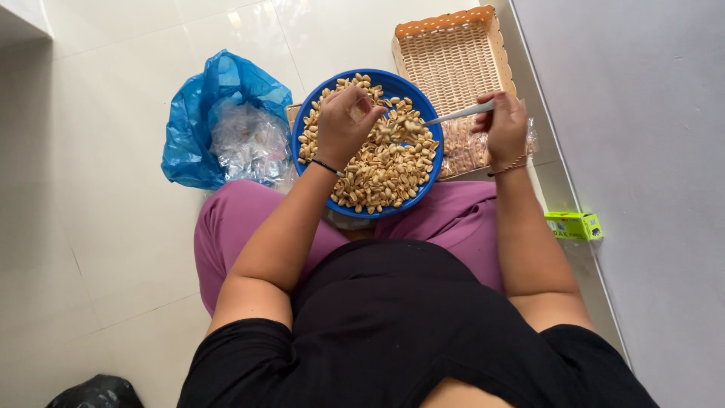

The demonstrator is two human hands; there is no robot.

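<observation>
1. While the person sits on the tiled floor (113,249), a blue bowl (423,189) full of pale nuts (385,170) rests on the lap in purple trousers.
2. At about 10 o'clock of the bowl, the left hand (343,128) pinches one nut (358,112) between thumb and fingers, above the heap.
3. At 3 o'clock of the bowl, the right hand (502,125) is clenched around a thin metal tool (457,115), whose tip points to 9 o'clock, toward the pinched nut.
4. A woven basket (453,53) lies at 1 o'clock, a blue plastic bag (219,113) at 9 o'clock, a small green box (574,225) at 4 o'clock.
5. I judge that the tip could slip off the smooth nut and prick the left fingers, because both are very near.
6. The bowl could also tilt from the lap and spill nuts, since only the legs support it.
</observation>
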